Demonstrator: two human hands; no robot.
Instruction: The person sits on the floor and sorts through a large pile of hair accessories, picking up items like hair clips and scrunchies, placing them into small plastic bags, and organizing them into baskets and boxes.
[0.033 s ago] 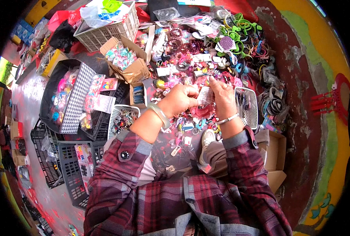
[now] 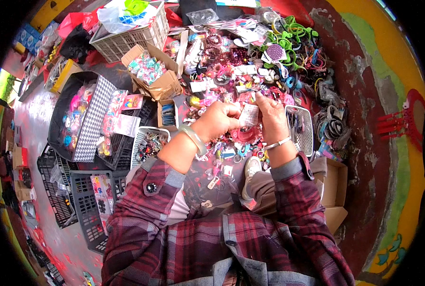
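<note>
Both hands meet over a heap of hair accessories (image 2: 212, 90). My left hand (image 2: 216, 120) is closed, pinching the left edge of a small whitish printed card (image 2: 248, 116) between thumb and fingers. On the card's right side is my right hand (image 2: 272, 118), its thumb raised and its fingers mostly hidden behind; it also seems to hold the card. Whatever may be attached to the card I cannot make out. Below it, pink and red hair ties (image 2: 244, 135) lie in the heap.
White baskets of small pieces flank my hands, one at left (image 2: 137, 148) and one at right (image 2: 310, 131). Further left stand a cardboard box of packets (image 2: 167, 88), a houndstooth case (image 2: 88, 117) and black crates (image 2: 86, 190). Green headbands (image 2: 293, 31) lie at the far right.
</note>
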